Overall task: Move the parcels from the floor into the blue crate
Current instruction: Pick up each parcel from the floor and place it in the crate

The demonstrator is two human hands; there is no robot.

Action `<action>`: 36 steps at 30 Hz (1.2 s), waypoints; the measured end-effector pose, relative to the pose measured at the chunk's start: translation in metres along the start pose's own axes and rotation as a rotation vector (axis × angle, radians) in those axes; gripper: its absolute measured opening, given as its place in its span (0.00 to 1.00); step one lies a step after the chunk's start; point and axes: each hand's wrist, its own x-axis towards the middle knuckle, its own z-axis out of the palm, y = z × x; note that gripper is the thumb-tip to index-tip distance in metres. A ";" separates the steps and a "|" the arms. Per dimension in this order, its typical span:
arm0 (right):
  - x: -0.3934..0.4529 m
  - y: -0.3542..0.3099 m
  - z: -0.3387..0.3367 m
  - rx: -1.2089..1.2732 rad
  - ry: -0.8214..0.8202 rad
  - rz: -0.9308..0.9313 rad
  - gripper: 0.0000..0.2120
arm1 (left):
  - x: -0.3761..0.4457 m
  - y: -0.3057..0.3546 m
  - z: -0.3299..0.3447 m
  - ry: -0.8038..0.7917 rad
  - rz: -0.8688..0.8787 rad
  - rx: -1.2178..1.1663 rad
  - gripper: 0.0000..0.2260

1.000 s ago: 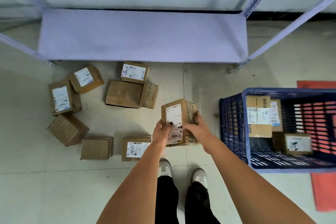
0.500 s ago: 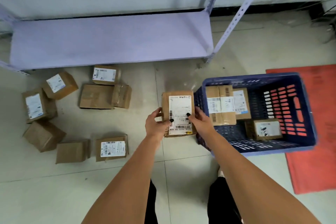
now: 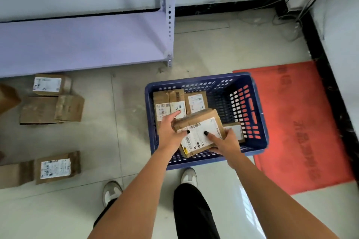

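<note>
1. Since half a second ago the held parcel (image 3: 200,132) has travelled right, from over bare floor beside the crate (image 3: 260,114) to over its interior; it now sits tilted, label up.
2. Meaning, by my reading: carry nearly done, lowering and release remain.
3. Nearest: two shoes (image 3: 111,192) and black trousers at the frame bottom, both forearms reaching forward.
4. Left hand (image 3: 171,132) grips the parcel's left end, thumb on the label, forefinger stretched toward the boxes beyond.
5. Right hand (image 3: 223,141) holds the right near corner, thumb pressed on the label, the other fingers curled under.
6. Inside the crate, counted: one tall taped box (image 3: 168,103) and one labelled box (image 3: 196,102) against the far left wall, one more (image 3: 236,130) partly hidden behind the right hand. Three in, a fourth arriving.
7. Floor parcels (image 3: 52,108) to the left, counted in view: six, two of them cut by the frame edge. More may lie out of view.
8. Red mat (image 3: 301,122) under and right of the crate.
9. Farthest: lilac shelf (image 3: 77,44) low against the wall, cables in the right corner.
</note>
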 end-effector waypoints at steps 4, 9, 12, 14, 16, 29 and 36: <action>0.029 0.026 -0.046 -0.066 0.036 0.007 0.29 | 0.002 -0.020 0.055 0.082 -0.182 -0.107 0.26; 0.071 0.054 -0.073 -0.408 0.071 -0.044 0.20 | 0.015 -0.054 0.110 -0.010 -0.292 -0.141 0.22; 0.097 0.065 -0.074 -0.550 0.061 -0.059 0.13 | 0.026 -0.078 0.128 -0.090 -0.306 -0.035 0.25; 0.115 0.072 -0.067 -0.646 0.061 -0.057 0.13 | 0.035 -0.093 0.135 -0.124 -0.349 0.004 0.26; 0.131 0.076 -0.058 -0.694 0.027 -0.040 0.17 | 0.047 -0.108 0.139 -0.115 -0.400 0.001 0.27; 0.186 0.095 -0.011 -0.844 -0.142 0.061 0.20 | 0.088 -0.139 0.133 -0.067 -0.456 0.088 0.22; 0.199 0.098 -0.012 -0.940 -0.099 0.018 0.18 | 0.091 -0.139 0.135 -0.089 -0.318 0.424 0.13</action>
